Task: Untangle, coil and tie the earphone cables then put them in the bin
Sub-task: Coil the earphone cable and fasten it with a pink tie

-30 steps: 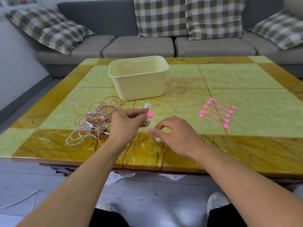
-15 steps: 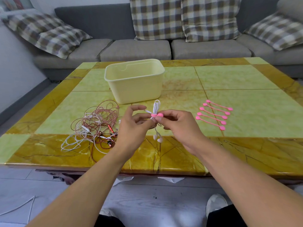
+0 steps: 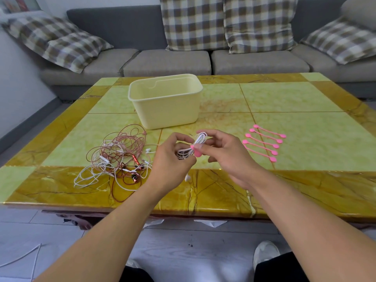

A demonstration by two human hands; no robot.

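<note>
You are holding the white coiled earphone cable (image 3: 191,148) above the near half of the worktop (image 3: 284,123), between both hands: your left hand (image 3: 173,157) has its fingers curled round the lower loops of the bundle, and your right hand (image 3: 223,151) pinches its upper part with thumb and fingertips, right at the pink tie (image 3: 197,152) wrapped about the bundle's middle. The bundle's long axis runs from lower left, in your left hand, up and away to the right, its top loop poking out above your right fingers. The bin (image 3: 165,102) stands straight ahead of the bundle and a little to the left, farther from you, its open mouth facing up; both hands are near it, the left sitting slightly more in line with it. So the coming move, I judge, is a short forward carry over the near rim once the tie holds. The tangled pile of cables (image 3: 120,157), pink and white, lies on the worktop just left of your left hand, and the spare pink ties (image 3: 263,142) lie in a row to the right of your right hand. No brand, label or writing can be read on anything here.
</note>
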